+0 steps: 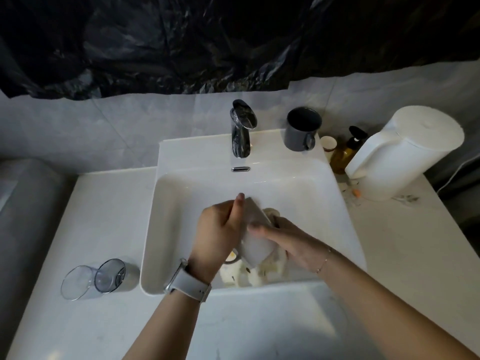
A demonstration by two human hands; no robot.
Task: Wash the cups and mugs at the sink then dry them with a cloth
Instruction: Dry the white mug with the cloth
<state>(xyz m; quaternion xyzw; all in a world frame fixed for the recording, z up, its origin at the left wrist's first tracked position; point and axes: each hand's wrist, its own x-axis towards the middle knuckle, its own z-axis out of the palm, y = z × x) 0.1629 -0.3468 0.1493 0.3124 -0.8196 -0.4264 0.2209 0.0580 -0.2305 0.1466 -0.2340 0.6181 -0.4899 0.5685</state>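
1. White mug [255,245]: I hold it tilted over the sink [337,203], above the near half of the basin, its base pointing away toward the tap [241,131] and its mouth toward me.
2. My left hand [220,229] is wrapped round the mug's left side, fingers curled on it, one fingertip sticking up past the base. A pale watch [188,283] sits on that wrist.
3. My right hand [293,242] lies against the mug's right side, thumb stretched across its wall; it grips a cream cloth [271,214] that bunches out behind the fingers and presses on the mug. A thin bracelet [323,265] is on that wrist.
4. Below the mug, in the near part of the basin, lie pale rumpled shapes [249,278]; I cannot tell whether they are cloth or cups.
5. On the sink's back ledge, right of the tap, a dark grey mug [301,129] stands upright, handle toward me.
6. On the counter [104,216] left of the sink, two clear glasses [93,280] lie on their sides, touching, mouths toward me.
7. Right of the sink stand a small paper cup [328,144], an amber pump bottle [346,152] and a white kettle [405,154], close together.
8. Black plastic sheeting [207,42] hangs on the wall above the tiles.
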